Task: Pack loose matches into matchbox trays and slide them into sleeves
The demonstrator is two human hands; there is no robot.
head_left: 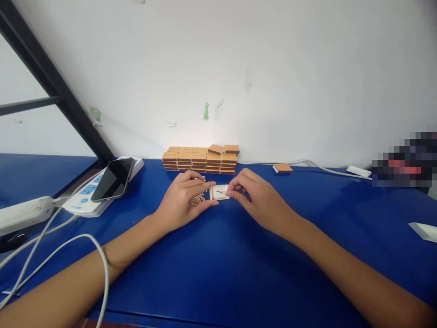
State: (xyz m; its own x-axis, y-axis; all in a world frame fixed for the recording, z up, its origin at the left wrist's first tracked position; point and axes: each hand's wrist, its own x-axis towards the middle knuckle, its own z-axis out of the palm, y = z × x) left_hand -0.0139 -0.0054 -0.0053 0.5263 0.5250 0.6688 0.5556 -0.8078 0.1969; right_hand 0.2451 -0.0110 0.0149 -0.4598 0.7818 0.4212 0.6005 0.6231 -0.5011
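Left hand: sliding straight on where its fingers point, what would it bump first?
Likely the small white tray, just ahead of the left hand, which holds matchsticks; the right hand is at its far side. Depth is unclear.

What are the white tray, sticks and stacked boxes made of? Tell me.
White tray, pinched by the right hand: matte card or plastic, too small to tell. Sticks in the left hand: pale wood, seemingly. Stacked boxes: probably cardboard, dull brown, crisp edges.
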